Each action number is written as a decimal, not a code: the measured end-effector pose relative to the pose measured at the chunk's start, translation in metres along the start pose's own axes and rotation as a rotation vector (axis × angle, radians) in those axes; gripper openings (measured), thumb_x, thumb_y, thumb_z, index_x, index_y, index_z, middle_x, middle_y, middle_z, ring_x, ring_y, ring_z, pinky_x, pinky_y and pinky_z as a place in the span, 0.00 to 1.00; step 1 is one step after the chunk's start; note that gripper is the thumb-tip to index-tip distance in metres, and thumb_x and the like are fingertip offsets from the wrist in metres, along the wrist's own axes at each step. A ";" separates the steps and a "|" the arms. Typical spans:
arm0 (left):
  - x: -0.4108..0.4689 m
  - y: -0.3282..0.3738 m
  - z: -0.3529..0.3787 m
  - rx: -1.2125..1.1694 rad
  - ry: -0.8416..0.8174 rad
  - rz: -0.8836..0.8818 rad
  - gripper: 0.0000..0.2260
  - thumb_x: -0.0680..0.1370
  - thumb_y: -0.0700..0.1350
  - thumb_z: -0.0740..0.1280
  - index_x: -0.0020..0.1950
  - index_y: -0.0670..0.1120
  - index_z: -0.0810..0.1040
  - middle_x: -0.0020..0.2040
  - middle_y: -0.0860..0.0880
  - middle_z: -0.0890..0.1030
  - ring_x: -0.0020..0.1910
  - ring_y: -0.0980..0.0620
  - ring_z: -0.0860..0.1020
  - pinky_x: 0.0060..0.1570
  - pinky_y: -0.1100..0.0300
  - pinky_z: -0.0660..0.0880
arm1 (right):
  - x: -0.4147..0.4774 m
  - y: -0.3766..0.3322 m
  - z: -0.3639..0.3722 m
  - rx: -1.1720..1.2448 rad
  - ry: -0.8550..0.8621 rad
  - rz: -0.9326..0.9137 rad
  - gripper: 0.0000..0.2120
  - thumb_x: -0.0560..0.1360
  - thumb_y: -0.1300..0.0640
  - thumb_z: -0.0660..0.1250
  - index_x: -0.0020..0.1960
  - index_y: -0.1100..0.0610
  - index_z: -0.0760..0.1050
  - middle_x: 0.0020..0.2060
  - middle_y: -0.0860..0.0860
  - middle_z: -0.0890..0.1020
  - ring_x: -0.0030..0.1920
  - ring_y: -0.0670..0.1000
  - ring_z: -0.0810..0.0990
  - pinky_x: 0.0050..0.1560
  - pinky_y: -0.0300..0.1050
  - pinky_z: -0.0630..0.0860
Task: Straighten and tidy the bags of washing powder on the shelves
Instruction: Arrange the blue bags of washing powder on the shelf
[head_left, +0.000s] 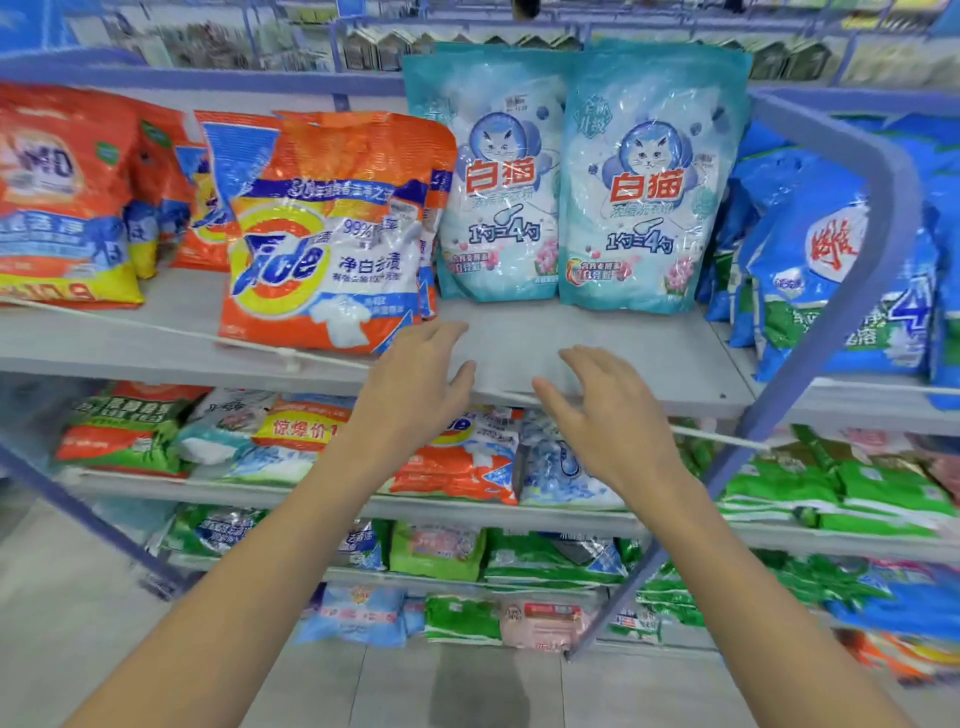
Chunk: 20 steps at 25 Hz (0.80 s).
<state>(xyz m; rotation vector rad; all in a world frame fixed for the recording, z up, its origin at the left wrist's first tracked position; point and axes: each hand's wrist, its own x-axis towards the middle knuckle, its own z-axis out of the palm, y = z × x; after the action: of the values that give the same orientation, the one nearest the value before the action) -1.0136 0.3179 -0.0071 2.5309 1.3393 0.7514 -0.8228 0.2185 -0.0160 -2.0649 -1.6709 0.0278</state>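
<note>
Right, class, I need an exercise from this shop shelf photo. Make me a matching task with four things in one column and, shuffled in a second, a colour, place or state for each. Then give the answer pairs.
Column one
1. Tide bag
2. cat-picture bags
3. left hand
4. green bags

Column two
A. lying flat in stacks, low on the right
B. pale teal, standing upright side by side
C. open, holding nothing
D. orange, with a yellow ring logo

Pairs: 1-D, 2-B, 3-C, 4-A

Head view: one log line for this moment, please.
left hand: open, empty | right hand: open, empty | Tide bag: tilted on shelf | teal bags: upright, side by side
</note>
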 end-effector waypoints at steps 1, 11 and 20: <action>-0.015 -0.007 -0.007 0.008 0.008 0.017 0.21 0.81 0.47 0.67 0.72 0.42 0.74 0.67 0.43 0.78 0.68 0.41 0.73 0.67 0.45 0.71 | -0.011 -0.012 0.004 -0.032 0.004 -0.005 0.28 0.82 0.41 0.61 0.74 0.58 0.71 0.73 0.56 0.74 0.74 0.58 0.68 0.75 0.54 0.62; -0.165 -0.095 -0.014 0.029 -0.051 -0.072 0.22 0.82 0.46 0.66 0.75 0.42 0.71 0.73 0.44 0.73 0.75 0.45 0.67 0.75 0.52 0.62 | -0.121 -0.079 0.085 -0.049 -0.079 0.138 0.31 0.82 0.39 0.57 0.78 0.57 0.65 0.79 0.55 0.64 0.80 0.56 0.59 0.79 0.56 0.56; -0.182 -0.187 0.029 0.104 -0.129 -0.338 0.26 0.82 0.48 0.66 0.78 0.41 0.66 0.75 0.44 0.71 0.74 0.43 0.66 0.73 0.49 0.66 | -0.099 -0.097 0.193 0.081 -0.289 0.127 0.30 0.81 0.41 0.62 0.76 0.59 0.68 0.73 0.57 0.73 0.74 0.58 0.69 0.73 0.54 0.66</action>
<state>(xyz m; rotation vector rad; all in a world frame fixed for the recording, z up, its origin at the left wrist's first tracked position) -1.2184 0.2800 -0.1667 2.2892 1.7359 0.4551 -0.9961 0.2077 -0.1783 -2.1827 -1.6647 0.4482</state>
